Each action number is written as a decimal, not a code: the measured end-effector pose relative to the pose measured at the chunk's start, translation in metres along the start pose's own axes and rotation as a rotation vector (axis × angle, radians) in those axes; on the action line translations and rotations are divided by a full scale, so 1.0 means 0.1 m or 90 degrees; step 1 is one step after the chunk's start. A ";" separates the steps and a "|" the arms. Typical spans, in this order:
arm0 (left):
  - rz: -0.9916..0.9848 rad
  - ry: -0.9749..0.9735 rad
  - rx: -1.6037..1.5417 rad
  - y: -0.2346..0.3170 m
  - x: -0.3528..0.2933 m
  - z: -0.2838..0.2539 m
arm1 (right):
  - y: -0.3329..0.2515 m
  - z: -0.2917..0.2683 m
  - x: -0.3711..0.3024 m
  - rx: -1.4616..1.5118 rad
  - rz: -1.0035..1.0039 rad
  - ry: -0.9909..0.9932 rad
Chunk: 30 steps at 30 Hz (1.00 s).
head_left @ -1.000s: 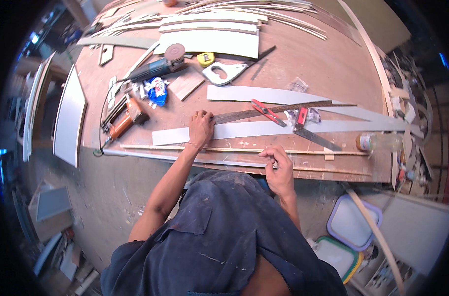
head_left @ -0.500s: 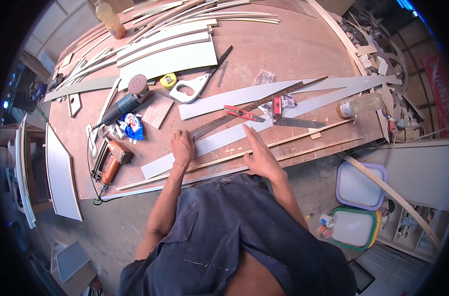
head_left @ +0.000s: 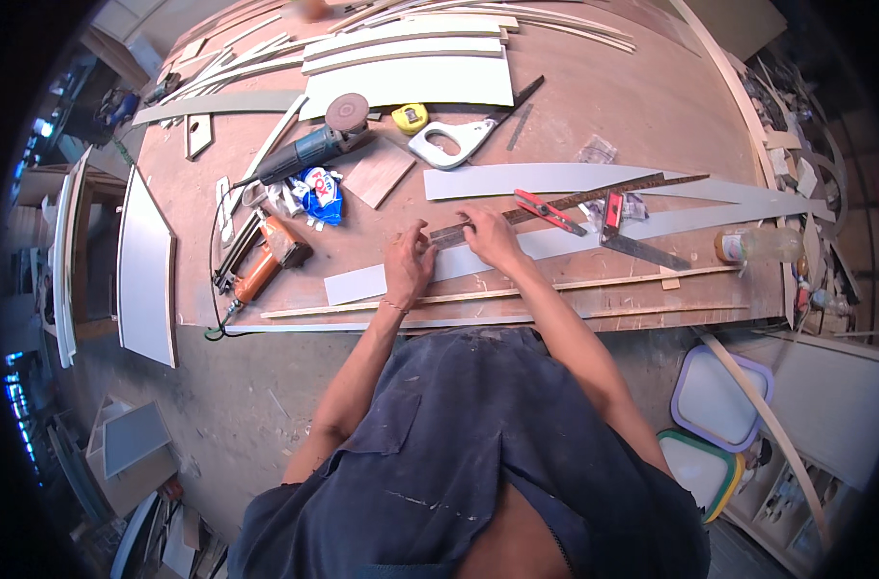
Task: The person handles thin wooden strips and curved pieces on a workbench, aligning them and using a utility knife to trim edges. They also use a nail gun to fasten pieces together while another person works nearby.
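A long rusty metal ruler (head_left: 541,209) lies slantwise on the workbench, over a pale strip (head_left: 555,242) and against a second one (head_left: 497,181). At the ruler's left end is my left hand (head_left: 409,265), its fingers curled but apart, the wrist over the lower strip. My right hand (head_left: 494,238) has its fingers bent over the ruler a little farther right; their undersides are hidden. Beyond it, a red-handled cutter-like tool (head_left: 550,211) rests across the ruler. A try square with a red stock (head_left: 612,214) and dark blade lies on the lower strip.
Left on the bench are an angle grinder (head_left: 304,152), an orange air nailer (head_left: 263,268) and a blue packet (head_left: 322,196). Behind lie a handsaw (head_left: 451,143), yellow tape measure (head_left: 411,118) and white boards (head_left: 415,77). A bottle (head_left: 758,244) lies right; thin wooden strips (head_left: 517,290) run along the near edge.
My right hand has moved left, from beside the lower strip onto the ruler, close to my left hand. My left hand's fingers have lifted and curled. The whole view has shifted.
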<state>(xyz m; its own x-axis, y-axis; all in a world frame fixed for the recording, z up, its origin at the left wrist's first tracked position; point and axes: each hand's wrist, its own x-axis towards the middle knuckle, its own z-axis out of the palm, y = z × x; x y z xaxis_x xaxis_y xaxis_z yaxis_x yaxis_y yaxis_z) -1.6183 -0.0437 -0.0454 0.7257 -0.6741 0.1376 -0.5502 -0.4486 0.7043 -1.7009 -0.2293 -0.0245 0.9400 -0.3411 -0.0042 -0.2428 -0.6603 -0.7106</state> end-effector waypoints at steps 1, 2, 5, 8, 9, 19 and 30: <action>0.021 0.032 -0.038 0.00 -0.03 0.03 | -0.02 0.08 0.08 -0.017 -0.018 -0.011; 0.043 0.064 -0.077 0.01 -0.04 0.06 | -0.04 0.16 0.17 -0.035 -0.036 -0.021; 0.066 0.081 -0.237 -0.09 -0.14 0.21 | -0.12 0.29 0.27 -0.083 -0.090 -0.053; 0.067 0.049 -0.223 -0.09 -0.14 0.24 | -0.12 0.31 0.36 -0.129 -0.076 -0.093; 0.063 0.035 -0.201 -0.10 -0.15 0.25 | -0.11 0.30 0.39 -0.134 -0.064 -0.100; 0.080 -0.020 -0.090 -0.02 -0.16 0.21 | -0.11 0.31 0.54 -0.171 -0.055 -0.204; 0.145 0.010 0.056 0.10 -0.09 0.21 | -0.04 -0.09 0.58 0.071 -0.065 -0.151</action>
<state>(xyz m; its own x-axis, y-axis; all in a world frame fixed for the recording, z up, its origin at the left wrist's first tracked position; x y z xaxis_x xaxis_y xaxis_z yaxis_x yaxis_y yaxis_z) -1.6389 -0.0548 -0.0545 0.5855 -0.7542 0.2973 -0.7334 -0.3367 0.5905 -1.6473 -0.2525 -0.0158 0.9913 -0.1022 -0.0833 -0.1282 -0.6008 -0.7891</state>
